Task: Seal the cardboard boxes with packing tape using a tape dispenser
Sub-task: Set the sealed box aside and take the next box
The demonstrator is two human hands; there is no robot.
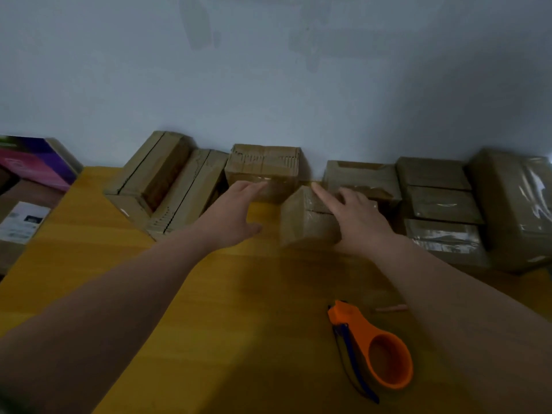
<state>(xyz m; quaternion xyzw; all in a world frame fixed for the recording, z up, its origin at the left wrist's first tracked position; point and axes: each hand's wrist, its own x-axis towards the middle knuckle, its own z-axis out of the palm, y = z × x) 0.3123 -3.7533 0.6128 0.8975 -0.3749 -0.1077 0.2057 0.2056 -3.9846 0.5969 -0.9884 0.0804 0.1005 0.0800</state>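
Note:
A small taped cardboard box [309, 222] sits tilted on the yellow table [209, 294], in front of a row of boxes against the wall. My right hand [357, 218] rests on its right side, index finger stretched over its top and the other fingers spread. My left hand [236, 210] reaches forward with straight fingers, its fingertips at the front of a box [263, 165] standing against the wall. An orange tape dispenser [375, 348] with a blue blade arm lies on the table near me, under my right forearm, apart from both hands.
Untaped boxes [167, 186] lean at the back left. Several taped boxes [442, 204] are stacked at the back right, beside a larger one [516, 210]. A purple and pink carton [38, 162] stands past the table's left edge. A small pink stick [391, 308] lies by the dispenser.

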